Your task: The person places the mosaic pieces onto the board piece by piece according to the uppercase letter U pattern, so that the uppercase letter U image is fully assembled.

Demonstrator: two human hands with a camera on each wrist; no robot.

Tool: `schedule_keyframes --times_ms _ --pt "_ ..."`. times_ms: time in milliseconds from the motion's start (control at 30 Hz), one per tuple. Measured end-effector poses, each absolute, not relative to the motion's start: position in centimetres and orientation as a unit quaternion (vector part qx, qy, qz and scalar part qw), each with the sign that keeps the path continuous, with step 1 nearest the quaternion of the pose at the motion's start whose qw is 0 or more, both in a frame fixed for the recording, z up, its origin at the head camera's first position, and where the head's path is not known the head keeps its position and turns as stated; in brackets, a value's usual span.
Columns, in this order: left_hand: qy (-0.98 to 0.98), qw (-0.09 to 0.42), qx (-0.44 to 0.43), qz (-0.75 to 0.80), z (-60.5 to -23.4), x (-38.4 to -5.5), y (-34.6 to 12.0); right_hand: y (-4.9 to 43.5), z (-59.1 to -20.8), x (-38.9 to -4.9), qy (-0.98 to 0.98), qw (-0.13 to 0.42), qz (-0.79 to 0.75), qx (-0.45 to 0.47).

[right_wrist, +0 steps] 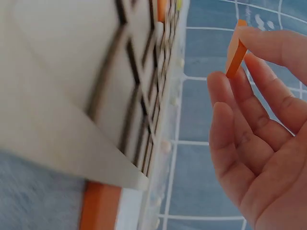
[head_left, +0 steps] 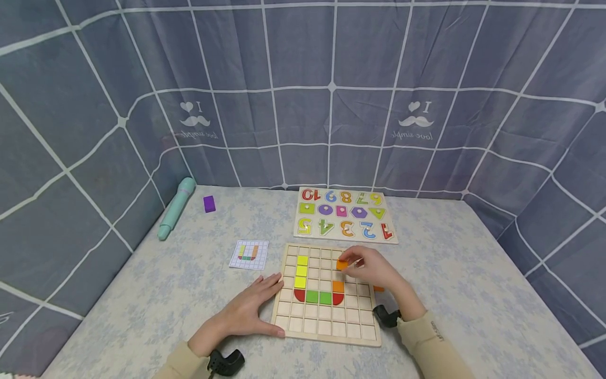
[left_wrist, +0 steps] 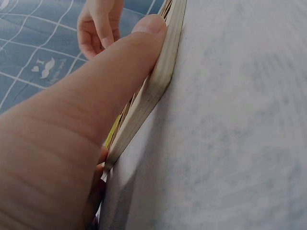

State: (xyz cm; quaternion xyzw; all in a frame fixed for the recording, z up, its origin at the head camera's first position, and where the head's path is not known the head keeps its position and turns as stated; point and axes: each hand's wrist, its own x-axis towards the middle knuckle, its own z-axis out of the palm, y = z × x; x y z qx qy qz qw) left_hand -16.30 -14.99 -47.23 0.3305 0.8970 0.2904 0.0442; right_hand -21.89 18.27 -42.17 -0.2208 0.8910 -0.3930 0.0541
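My right hand (head_left: 371,266) pinches an orange square tile (right_wrist: 236,50) between thumb and fingertips, raised off the wooden grid board (head_left: 326,324) near its upper right cells. On the board, yellow tiles (head_left: 301,271) form a left column. Below run a red rounded tile (head_left: 300,295), green tiles (head_left: 312,297) and a second red rounded tile (head_left: 338,299), with one orange tile (head_left: 338,286) above the latter. Fingers spread, my left hand (head_left: 248,310) rests against the board's left edge; its thumb touches the lower left corner area in the left wrist view.
Left of the board lies a card (head_left: 249,255) printed with a coloured U shape. Behind it is a number-and-shape puzzle (head_left: 345,240). A loose orange piece (head_left: 379,288) lies beside the board's right edge. Farther left are a purple block (head_left: 209,203) and a teal cylinder (head_left: 177,209).
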Motion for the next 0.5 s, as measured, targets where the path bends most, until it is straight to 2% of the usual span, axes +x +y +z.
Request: schedule_keyframes --times_ms 500 --pt "0.901 0.05 0.324 0.284 -47.1 -16.2 -14.9 18.0 -44.1 -22.4 0.873 0.098 -0.403 -0.256"
